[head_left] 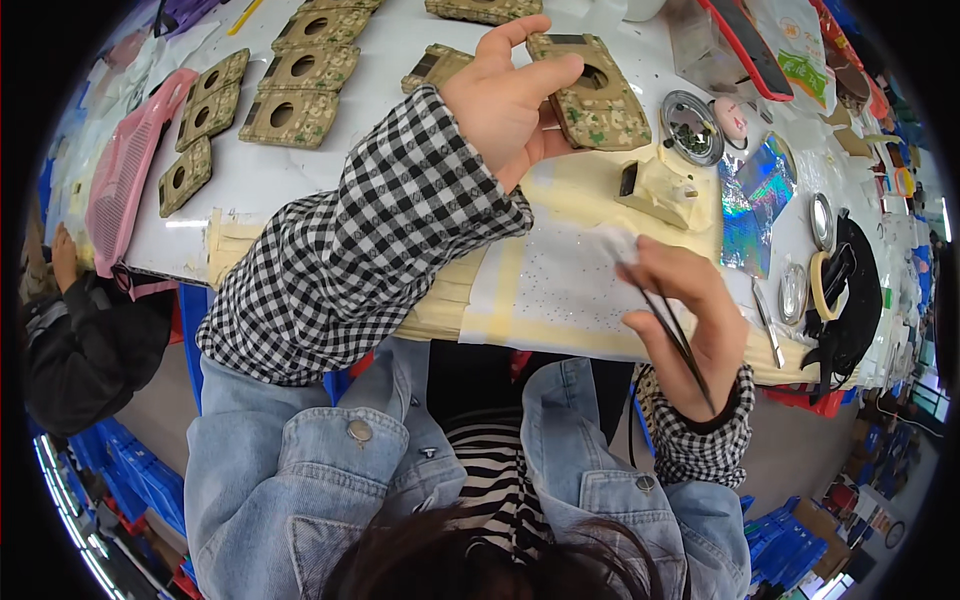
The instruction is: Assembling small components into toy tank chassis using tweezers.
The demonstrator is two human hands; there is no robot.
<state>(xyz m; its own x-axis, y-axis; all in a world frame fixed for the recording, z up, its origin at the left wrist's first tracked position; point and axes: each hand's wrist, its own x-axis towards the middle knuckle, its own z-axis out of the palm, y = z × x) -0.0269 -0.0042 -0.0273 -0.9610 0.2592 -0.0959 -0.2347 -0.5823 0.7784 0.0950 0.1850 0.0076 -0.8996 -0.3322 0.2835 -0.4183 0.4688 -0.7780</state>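
My left hand (pixel 505 95) is closed on a camouflage-patterned shell (pixel 608 118) with a round hole, held tilted above the table. It looks like the hull of a model tank; the fingers beneath it are partly hidden. Lower right, my right hand (pixel 695 315) holds a pair of dark tweezers (pixel 672 325), which slant across the palm toward the wrist. Something white and blurred (pixel 612 243) shows at its fingertips; I cannot tell what it is. Under that hand lies a white sheet (pixel 560 290) sprinkled with tiny dark specks, edged with yellowish tape.
Several similar camouflage shells (pixel 290 118) stand in rows at the left and back. A pink mesh basket (pixel 135 170) sits at the left edge. Toward the right are a tape-wrapped block (pixel 660 195), a round dish (pixel 690 128), shiny foil (pixel 755 195), a craft knife (pixel 768 322) and a red-cased phone (pixel 750 50).
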